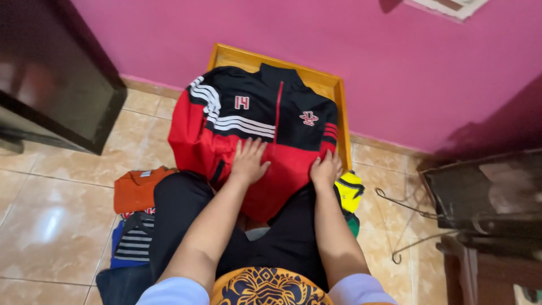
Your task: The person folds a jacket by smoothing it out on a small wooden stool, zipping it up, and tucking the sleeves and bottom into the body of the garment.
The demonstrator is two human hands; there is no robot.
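Observation:
A red and black zip-up jacket (265,124) with white stripes lies spread over a yellow wooden board (333,85) that leans toward the pink wall. My left hand (249,161) rests flat on the jacket's red lower part, fingers apart. My right hand (326,169) presses on the jacket's lower right hem, fingers together and flat. My legs in black trousers (180,214) sit below the jacket, and its bottom edge drapes over them.
An orange folded garment (135,189) and a blue striped one (131,244) lie stacked on the tiled floor at my left. A yellow and green cloth item (349,192) sits at my right. Dark furniture (56,79) stands at left; a dark table (485,197) and wire hangers (403,226) at right.

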